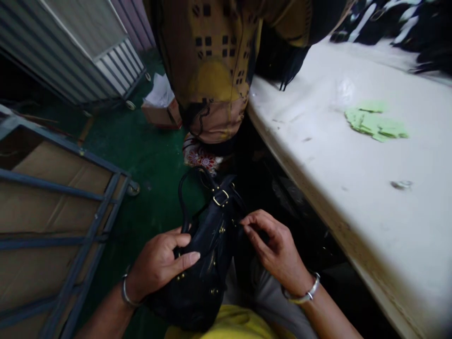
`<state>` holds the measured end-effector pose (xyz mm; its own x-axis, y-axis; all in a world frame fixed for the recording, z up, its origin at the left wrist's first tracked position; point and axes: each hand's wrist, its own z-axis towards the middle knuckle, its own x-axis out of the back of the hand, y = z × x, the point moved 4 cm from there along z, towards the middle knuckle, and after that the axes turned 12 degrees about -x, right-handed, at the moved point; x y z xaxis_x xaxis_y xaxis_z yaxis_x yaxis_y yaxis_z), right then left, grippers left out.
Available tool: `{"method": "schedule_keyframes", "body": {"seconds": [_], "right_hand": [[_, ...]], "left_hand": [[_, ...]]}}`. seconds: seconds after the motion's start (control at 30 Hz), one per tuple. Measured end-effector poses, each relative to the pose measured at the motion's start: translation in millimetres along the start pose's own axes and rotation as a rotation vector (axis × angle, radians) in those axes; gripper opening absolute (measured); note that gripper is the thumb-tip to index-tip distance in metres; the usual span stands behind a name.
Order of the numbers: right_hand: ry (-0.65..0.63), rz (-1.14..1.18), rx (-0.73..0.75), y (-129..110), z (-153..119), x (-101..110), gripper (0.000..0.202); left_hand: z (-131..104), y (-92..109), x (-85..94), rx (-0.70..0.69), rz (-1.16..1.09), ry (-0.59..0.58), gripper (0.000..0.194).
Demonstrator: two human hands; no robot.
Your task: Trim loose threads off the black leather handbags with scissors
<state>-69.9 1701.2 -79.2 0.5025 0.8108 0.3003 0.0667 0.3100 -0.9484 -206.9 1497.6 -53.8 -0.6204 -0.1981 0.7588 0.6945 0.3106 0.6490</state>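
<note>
Your left hand [160,263] is closed around the black handbag [208,249], thumb across its front and fingers wrapped round the side, so the bag is pinned against your lap, low in the middle of the view. Your right hand [277,247] pinches the bag's upper right edge with curled fingertips, close to the gold buckle [221,197] where the strap [183,195] loops up and over to the left. Small gold studs and a zip show on the bag's front, though the dim light hides the finer detail. Each of your wrists carries a silver bangle [306,294]. Directly ahead, just beyond the bag, another person stands in a yellow and brown patterned garment [215,70], very near the strap loop and filling the space between you and the floor beyond. To your right a long white table [335,155] runs away from you, its worn edge close beside your right hand; a heap of light green slips [376,123] lies on it, well apart from the bag, and dark blurred goods [399,23] are piled at its far end. To your left a blue metal-framed cart lined with cardboard [52,221] stands near your left forearm on the green floor [141,155]. Farther off sit a small cardboard box with white paper in it [160,106] and a corrugated grey panel on castors [88,56].
</note>
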Motion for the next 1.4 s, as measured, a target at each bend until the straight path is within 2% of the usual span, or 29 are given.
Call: {"method": "schedule_keyframes", "body": {"seconds": [0.2, 0.37, 0.57, 0.67, 0.73, 0.83, 1.0, 1.2, 1.3, 1.4], "right_hand": [[-0.087, -0.019, 0.089, -19.8, -39.1, -27.9, 0.018], [-0.121, -0.094, 0.109, -23.0, -64.1, -46.7, 0.017], [-0.111, -0.194, 0.160, -31.0, -84.4, -56.6, 0.010], [-0.126, -0.261, 0.172, -35.4, -88.6, -59.8, 0.004], [-0.137, -0.252, 0.167, -37.1, -89.8, -61.5, 0.010], [-0.110, -0.137, 0.118, -34.1, -90.2, -60.6, 0.016], [-0.033, 0.035, -0.031, -16.2, -94.0, -52.5, 0.021], [-0.033, 0.013, 0.141, -28.6, -104.2, -52.0, 0.010], [-0.029, -0.049, 0.150, -34.9, -104.5, -56.7, 0.001], [-0.038, -0.161, 0.155, -37.7, -101.7, -61.9, 0.008]], "left_hand": [[-39.8, 23.6, -20.0, -0.048, -0.073, -0.002, 0.037], [-66.9, 30.0, -28.0, -0.039, -0.076, 0.070, 0.039], [-88.4, 35.5, -35.0, -0.051, -0.110, 0.155, 0.038], [-94.3, 39.0, -39.9, -0.065, -0.129, 0.170, 0.038], [-96.3, 41.1, -42.7, -0.068, -0.144, 0.168, 0.037], [-98.5, 43.0, -44.6, -0.067, -0.157, 0.178, 0.037], [-101.6, 42.9, -45.2, -0.056, -0.151, 0.180, 0.038], [-101.2, 42.8, -44.9, -0.060, -0.140, 0.163, 0.039], [-101.4, 44.3, -45.0, -0.076, -0.121, 0.160, 0.039], [-102.0, 45.1, -45.7, -0.085, -0.096, 0.164, 0.038]]}}
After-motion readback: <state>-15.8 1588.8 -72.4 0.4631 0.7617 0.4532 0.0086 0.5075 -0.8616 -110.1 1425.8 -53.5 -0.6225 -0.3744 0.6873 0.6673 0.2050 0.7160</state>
